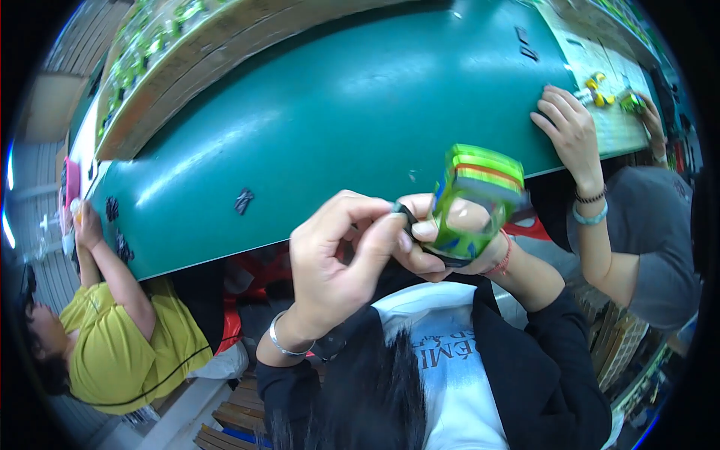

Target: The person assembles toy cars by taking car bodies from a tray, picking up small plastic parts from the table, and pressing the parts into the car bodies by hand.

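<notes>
A bright green toy car body (487, 161), with an orange-red stripe and see-through windows, is gripped by my right hand (421, 259). That hand is partly hidden behind the car body, which is slightly blurred. Close by its left side, my left hand (330, 247) pinches a small dark piece (406, 213) between thumb and index finger. The fingertips of my right hand touch this piece too. Whether it is joined to the car body I cannot tell. Both hands are raised over the near edge of the green table (322, 142).
Small black parts (243, 201) lie left of my hands, with more black parts (527, 46) at the far right. A long carton (217, 64) of green pieces borders the table's far left. Co-workers sit on both sides; the right one's hand (566, 124) rests near yellow parts (596, 90).
</notes>
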The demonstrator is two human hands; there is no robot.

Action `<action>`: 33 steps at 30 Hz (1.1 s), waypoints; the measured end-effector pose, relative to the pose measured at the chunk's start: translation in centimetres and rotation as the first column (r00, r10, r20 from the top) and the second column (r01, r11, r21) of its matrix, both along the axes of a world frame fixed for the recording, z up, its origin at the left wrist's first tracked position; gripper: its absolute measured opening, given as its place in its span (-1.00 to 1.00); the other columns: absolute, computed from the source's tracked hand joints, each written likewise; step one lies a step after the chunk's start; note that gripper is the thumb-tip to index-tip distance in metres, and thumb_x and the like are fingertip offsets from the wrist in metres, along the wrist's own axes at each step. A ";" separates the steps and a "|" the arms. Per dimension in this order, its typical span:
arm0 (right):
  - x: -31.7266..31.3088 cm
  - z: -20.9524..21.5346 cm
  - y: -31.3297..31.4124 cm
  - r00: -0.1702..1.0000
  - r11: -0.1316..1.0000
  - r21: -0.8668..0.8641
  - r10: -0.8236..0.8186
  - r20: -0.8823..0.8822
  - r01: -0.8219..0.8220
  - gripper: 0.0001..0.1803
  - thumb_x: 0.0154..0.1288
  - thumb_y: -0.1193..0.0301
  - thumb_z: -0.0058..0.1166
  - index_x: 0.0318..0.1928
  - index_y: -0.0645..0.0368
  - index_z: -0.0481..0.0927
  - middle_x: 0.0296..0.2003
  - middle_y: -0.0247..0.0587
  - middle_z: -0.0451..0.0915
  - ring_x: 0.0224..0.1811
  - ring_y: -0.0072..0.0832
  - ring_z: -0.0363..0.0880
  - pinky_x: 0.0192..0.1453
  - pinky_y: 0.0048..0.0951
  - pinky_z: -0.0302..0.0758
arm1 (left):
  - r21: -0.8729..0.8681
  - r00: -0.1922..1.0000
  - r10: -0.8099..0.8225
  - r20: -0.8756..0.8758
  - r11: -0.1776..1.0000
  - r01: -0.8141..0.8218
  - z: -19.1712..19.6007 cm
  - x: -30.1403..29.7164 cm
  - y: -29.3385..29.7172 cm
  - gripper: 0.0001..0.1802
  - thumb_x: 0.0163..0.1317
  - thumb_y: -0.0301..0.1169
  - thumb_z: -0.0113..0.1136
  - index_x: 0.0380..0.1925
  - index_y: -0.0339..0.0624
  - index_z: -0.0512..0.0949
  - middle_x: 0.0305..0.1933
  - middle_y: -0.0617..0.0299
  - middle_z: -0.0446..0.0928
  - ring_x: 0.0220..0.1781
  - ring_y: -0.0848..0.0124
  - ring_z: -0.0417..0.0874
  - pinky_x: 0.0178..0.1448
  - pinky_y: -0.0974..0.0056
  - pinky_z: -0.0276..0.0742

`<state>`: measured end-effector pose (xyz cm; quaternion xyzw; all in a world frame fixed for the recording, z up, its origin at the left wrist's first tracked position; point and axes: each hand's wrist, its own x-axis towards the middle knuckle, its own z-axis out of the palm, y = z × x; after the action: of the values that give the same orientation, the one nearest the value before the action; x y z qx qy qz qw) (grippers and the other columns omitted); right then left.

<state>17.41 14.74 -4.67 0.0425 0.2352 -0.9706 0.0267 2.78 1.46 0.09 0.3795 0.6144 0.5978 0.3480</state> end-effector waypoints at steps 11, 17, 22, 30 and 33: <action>-2.4 1.2 0.9 0.887 0.552 0.786 -0.462 0.013 0.276 -0.65 0.52 0.23 0.25 -0.21 0.32 0.61 -0.42 -0.31 0.57 -0.50 -0.68 0.46 -0.43 -0.63 0.33 | 0.201 0.273 0.396 -0.877 0.818 -0.539 -1.5 -16.5 -8.0 -0.89 0.35 -0.50 0.38 -0.18 -0.24 0.66 -0.04 0.03 0.70 0.11 0.08 0.64 0.26 0.08 0.51; -2.6 1.4 2.5 0.879 0.547 0.801 -0.473 0.055 0.245 -0.81 0.51 0.43 0.18 -0.23 0.34 0.64 -0.41 -0.36 0.52 -0.43 -0.70 0.41 -0.36 -0.58 0.28 | 0.188 -0.168 0.086 -0.982 0.358 -0.915 -7.8 -36.3 -20.9 -0.38 0.41 -0.07 0.33 0.24 -0.36 0.56 0.42 -0.07 0.46 0.55 -0.05 0.35 0.59 -0.10 0.27; -2.7 0.8 2.6 0.874 0.510 0.821 -0.486 0.027 0.258 -0.79 0.50 0.42 0.21 -0.28 0.32 0.66 -0.40 -0.31 0.56 -0.42 -0.67 0.44 -0.36 -0.57 0.32 | 0.125 -0.133 -0.005 -0.991 0.314 -0.941 -8.6 -43.2 -25.7 -0.36 0.51 -0.02 0.19 0.37 -0.27 0.51 0.55 -0.13 0.35 0.63 -0.08 0.25 0.67 -0.07 0.16; -3.1 -0.1 3.0 0.884 0.512 0.808 -0.467 -0.025 0.293 -0.55 0.45 0.11 0.38 -0.25 0.28 0.56 -0.51 -0.34 0.50 -0.59 -0.71 0.38 -0.56 -0.64 0.24 | -0.046 0.099 0.196 -0.976 0.258 -0.965 -9.4 -44.3 -27.5 -0.39 0.62 0.00 -0.04 0.41 -0.23 0.48 0.49 -0.21 0.39 0.54 -0.11 0.33 0.64 -0.08 0.16; -2.7 0.1 2.7 0.859 0.468 0.833 -0.511 -0.016 0.294 -0.55 0.45 0.12 0.38 -0.25 0.28 0.56 -0.52 -0.36 0.49 -0.59 -0.71 0.37 -0.55 -0.63 0.24 | -0.083 0.178 0.269 -0.946 0.330 -0.940 -9.6 -40.5 -23.5 -0.38 0.57 -0.01 0.05 0.40 -0.25 0.49 0.51 -0.23 0.35 0.59 -0.12 0.25 0.66 -0.07 0.15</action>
<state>14.76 17.47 -4.54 0.2191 0.6309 -0.7172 -0.1991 -37.73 -22.05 -9.48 0.1271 0.9629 0.1605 -0.1760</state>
